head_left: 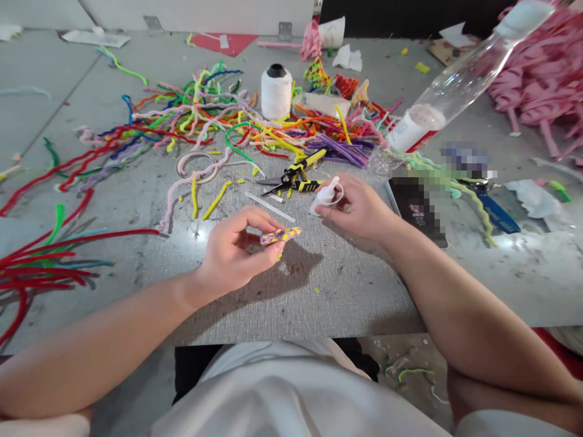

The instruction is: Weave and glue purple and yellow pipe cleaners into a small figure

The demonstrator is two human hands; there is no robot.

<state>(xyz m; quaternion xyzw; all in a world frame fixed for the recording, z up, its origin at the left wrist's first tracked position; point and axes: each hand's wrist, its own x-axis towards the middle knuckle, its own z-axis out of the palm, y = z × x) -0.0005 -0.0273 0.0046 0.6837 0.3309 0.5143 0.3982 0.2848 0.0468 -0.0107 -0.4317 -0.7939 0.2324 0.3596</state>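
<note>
The left hand (241, 249) pinches a yellow-and-purple piece (279, 236); the right hand (353, 203) holds a small white bottle (327, 193).

I log: small piece (276, 237), centre, mottled purple and yellow; shears (288, 179), 12 o'clock, black and yellow; ribbon heap (537, 85), 2 o'clock, pink; stems (40, 282), 9 o'clock, mostly red.

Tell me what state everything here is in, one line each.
Left hand, pinching a purple and yellow fuzzy piece
Right hand, gripping a white nozzle bottle
White nozzle bottle, nozzle upward
Yellow-handled snips, blades open
Thread spool, upright
Pipe cleaners, loosely piled
Phone, lying flat, partly pixelated
Clear plastic bottle, apparently empty
</note>
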